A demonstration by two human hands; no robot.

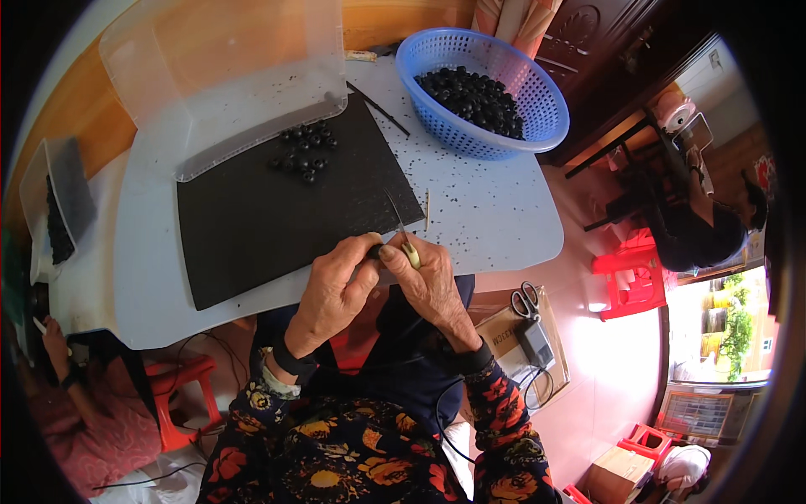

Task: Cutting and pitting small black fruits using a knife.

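Note:
Near the front edge of the table, my left hand (334, 290) pinches a small black round piece (374, 251) between thumb and fingers. My right hand (431, 286) is closed around the pale yellow handle of a small knife (411, 254), its thin blade pointing up and away. The right thumb meets the black piece, so the two hands nearly touch. Beneath and beyond them lies a black rectangular mat (243, 227). A cluster of shiny black round pieces (304, 153) rests on its far part; their exact kind is hard to tell.
A blue perforated basket (537, 139) of black pieces stands at the far right of the pale table (504, 218), among dark crumbs. An open clear plastic bin (227, 76) lies at the far left. Scissors (525, 301) rest on a carton at right. Other people sit on both sides.

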